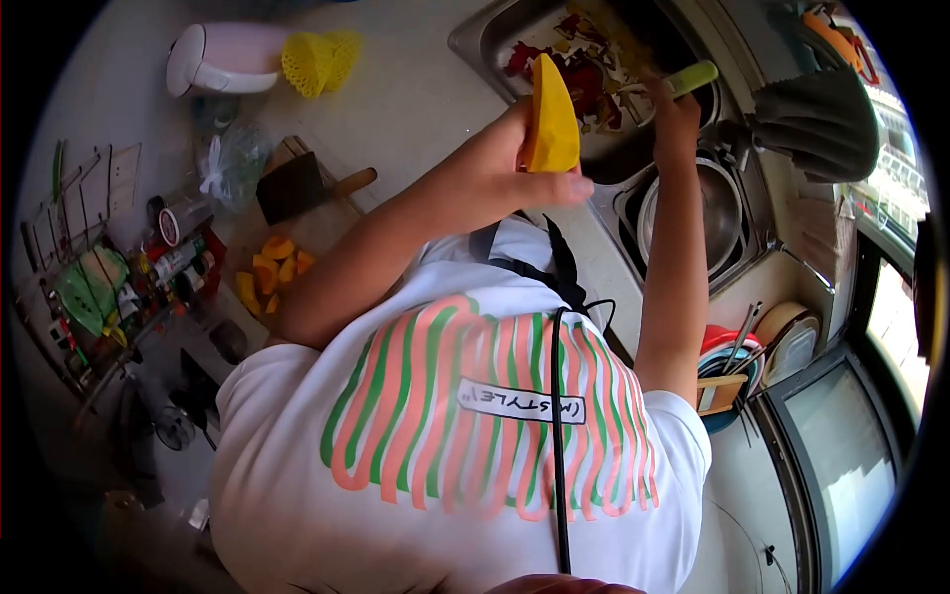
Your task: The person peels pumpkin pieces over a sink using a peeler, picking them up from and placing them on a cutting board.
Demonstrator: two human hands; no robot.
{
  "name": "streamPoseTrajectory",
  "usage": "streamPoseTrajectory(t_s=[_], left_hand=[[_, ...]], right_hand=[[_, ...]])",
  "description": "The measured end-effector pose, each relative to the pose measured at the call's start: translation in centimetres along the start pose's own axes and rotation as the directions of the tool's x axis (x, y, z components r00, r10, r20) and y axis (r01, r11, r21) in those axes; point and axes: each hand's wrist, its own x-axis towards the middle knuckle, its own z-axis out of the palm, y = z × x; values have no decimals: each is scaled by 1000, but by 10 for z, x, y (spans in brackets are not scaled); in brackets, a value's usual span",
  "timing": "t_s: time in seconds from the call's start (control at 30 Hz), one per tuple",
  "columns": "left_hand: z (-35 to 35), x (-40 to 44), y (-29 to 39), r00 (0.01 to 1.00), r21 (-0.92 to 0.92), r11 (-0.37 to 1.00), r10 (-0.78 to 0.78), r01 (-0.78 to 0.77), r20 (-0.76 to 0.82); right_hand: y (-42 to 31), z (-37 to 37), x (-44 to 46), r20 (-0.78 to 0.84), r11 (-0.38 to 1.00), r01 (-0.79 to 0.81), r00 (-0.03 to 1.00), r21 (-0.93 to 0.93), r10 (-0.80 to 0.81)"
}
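My left hand [505, 158] is closed round a yellow wedge [555, 119], possibly pumpkin, held upright beside the sink [482, 42], with the thumb near its lower end. Over the sink, my right hand [676, 114] grips a tool with a light green handle [693, 78]; its working end is too blurred to make out. Red, yellow and brown peelings [589, 84] lie in the sink basin below. The wedge and the tool are apart.
A metal bowl [708, 213] sits in the second basin. On the left are a cleaver [290, 188], orange chunks [269, 269], a plastic bag [236, 166], a yellow perforated basket [309, 64] and a white-and-pink appliance [233, 59]. Stacked bowls [727, 346] stand at right.
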Motion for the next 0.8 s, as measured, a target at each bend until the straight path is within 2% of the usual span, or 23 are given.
streamPoseTrajectory(t_s=[0.03,0.07,0.1,0.13,0.27,0.3,0.4,0.43,0.47,0.5,0.53,0.6,0.7,0.73,0.8], left_hand=[[-4,-4,2,999,-170,985,-40,44,25],[-9,-7,7,995,-333,939,-73,90,63],[-15,-10,9,989,-486,863,-97,139,112],[-20,-13,1,997,-361,932,-16,42,74],[-37,-33,-6,995,-370,924,87,-101,-55],[-41,-39,-7,989,-382,913,114,-142,-94],[-46,-60,-6,945,-397,881,143,-256,-293],[-49,-67,-6,918,-396,870,140,-294,-372],[-58,-77,-7,908,-417,845,170,-334,-384],[-63,-86,-7,886,-401,848,157,-347,-436],[-67,-96,-7,863,-385,852,140,-355,-486],[-73,-113,-7,839,-408,842,92,-353,-537],[-83,-121,-23,783,-1,961,224,-276,-581],[-79,-122,-18,765,-52,942,235,-331,-600],[-88,-128,-13,796,-13,958,231,-287,-560]], right_hand=[[-5,9,-6,10,987,-38,999,156,37],[-13,19,-15,130,883,-137,988,448,88],[-19,29,-25,162,878,-152,983,453,86],[-24,39,-35,193,874,-166,977,457,85],[-42,81,-74,327,752,-333,931,568,166],[-43,91,-77,366,641,-429,900,637,238],[-40,110,-94,541,595,-492,834,635,113],[-41,118,-101,609,558,-519,793,648,30],[-42,129,-108,667,517,-550,743,656,-55],[-44,140,-117,714,475,-585,686,657,-142],[-52,153,-133,673,539,-533,734,652,-89],[-68,183,-162,693,475,-595,720,648,-43],[-67,205,-182,749,361,-689,661,628,-42],[-65,208,-184,746,386,-682,666,622,-25],[-66,211,-187,718,417,-669,694,616,53]])
